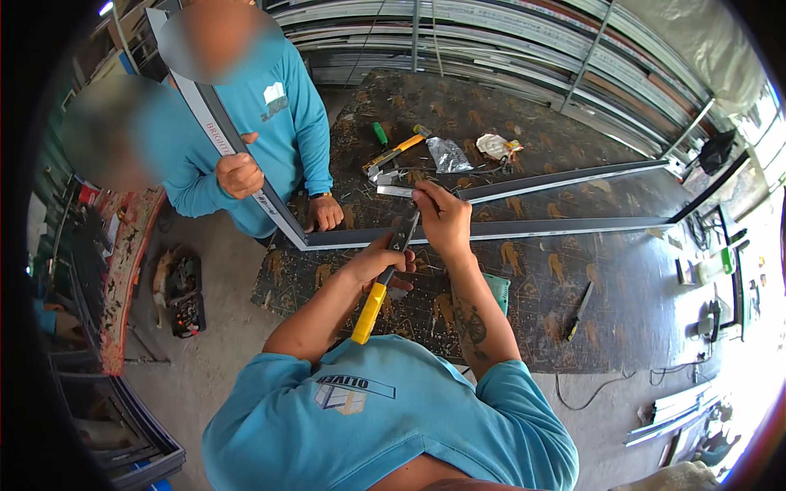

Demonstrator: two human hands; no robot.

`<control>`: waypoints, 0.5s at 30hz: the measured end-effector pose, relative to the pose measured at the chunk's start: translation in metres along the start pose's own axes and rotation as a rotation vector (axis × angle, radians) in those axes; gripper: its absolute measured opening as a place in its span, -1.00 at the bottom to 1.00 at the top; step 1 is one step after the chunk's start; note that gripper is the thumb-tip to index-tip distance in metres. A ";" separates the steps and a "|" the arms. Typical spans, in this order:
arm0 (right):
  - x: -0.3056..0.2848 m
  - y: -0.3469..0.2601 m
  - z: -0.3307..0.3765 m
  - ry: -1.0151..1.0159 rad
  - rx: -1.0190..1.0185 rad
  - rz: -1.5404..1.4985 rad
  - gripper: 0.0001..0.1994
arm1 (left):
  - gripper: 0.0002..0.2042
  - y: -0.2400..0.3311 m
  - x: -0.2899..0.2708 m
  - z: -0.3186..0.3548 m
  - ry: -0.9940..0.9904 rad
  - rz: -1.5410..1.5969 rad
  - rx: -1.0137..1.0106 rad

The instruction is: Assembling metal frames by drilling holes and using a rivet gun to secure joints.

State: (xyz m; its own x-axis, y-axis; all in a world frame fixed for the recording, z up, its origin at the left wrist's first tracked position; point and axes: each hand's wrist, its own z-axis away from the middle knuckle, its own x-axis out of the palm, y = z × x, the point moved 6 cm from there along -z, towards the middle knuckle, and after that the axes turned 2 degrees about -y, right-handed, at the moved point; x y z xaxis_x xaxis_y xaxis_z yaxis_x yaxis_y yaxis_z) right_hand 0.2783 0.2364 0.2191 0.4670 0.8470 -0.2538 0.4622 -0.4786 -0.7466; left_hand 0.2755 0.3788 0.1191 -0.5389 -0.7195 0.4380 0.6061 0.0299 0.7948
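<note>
My left hand (383,260) is closed round a yellow-handled tool (372,313) with a dark flat shaft, its handle pointing down toward my chest. Beyond it, my right hand (443,214) pinches a short silver metal piece (395,191) at the shaft's upper end; I cannot tell whether the two are joined. Just under my hands runs a long grey metal frame (540,231), lying on the dark table (524,286). Its corner is at the left, where one side rises. A co-worker's hand (240,175) grips that raised side, and the other hand (326,213) rests by the corner.
On the table lie an orange-and-black tool (403,148), a clear plastic bag (448,155), a crumpled wrapper (498,147) and a slim yellow-handled tool (580,311). A teal object (497,292) sits beside my right forearm. Racks of metal profiles (508,49) line the back.
</note>
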 end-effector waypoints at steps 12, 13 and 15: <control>0.082 0.000 0.030 -0.344 0.011 0.205 -0.78 | -0.62 -0.024 -0.096 0.018 0.110 -0.388 0.016; 0.089 0.001 0.034 -0.369 -0.034 0.221 -0.77 | -0.63 -0.023 -0.104 0.018 0.084 -0.515 0.032; 0.100 0.006 0.042 -0.333 -0.041 0.198 -0.65 | -0.60 -0.028 -0.119 0.021 0.065 -0.472 -0.020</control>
State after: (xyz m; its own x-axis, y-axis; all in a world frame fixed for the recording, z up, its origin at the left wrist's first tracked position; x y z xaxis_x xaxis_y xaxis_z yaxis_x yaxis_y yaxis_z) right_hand 0.2964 0.3280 0.1631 0.2831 0.7627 -0.5815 0.4207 -0.6436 -0.6394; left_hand 0.3105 0.4778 0.0532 -0.7206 -0.6934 0.0037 0.3158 -0.3234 0.8920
